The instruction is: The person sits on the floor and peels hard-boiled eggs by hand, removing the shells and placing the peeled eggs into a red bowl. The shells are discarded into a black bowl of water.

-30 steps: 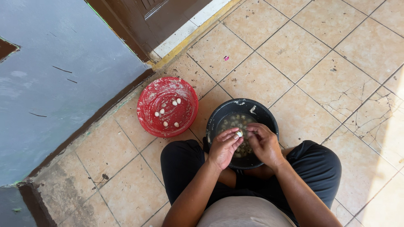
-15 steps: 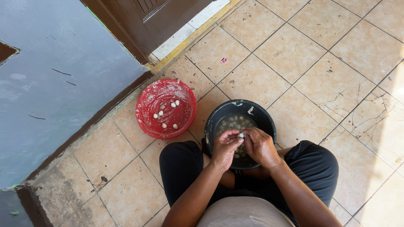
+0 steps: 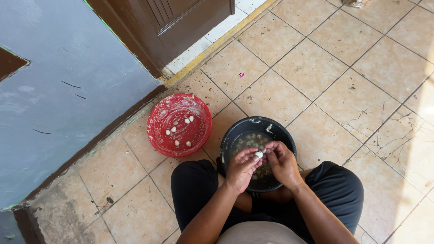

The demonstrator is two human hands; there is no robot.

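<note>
Both hands barely shifted, left hand (image 3: 241, 168) and right hand (image 3: 281, 161) grip small white clove (image 3: 259, 154), axis unclear, over black bucket (image 3: 235, 135)

both hands meet in front, left hand (image 3: 239, 169) and right hand (image 3: 282, 162), fingers pinched together.

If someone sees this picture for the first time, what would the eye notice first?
Probably the red basin on the tiled floor by the grey wall, with a few small white pieces inside. Next to it, between the seated person's knees, stands a black bucket; above it the left hand and right hand pinch one small white piece.
</note>
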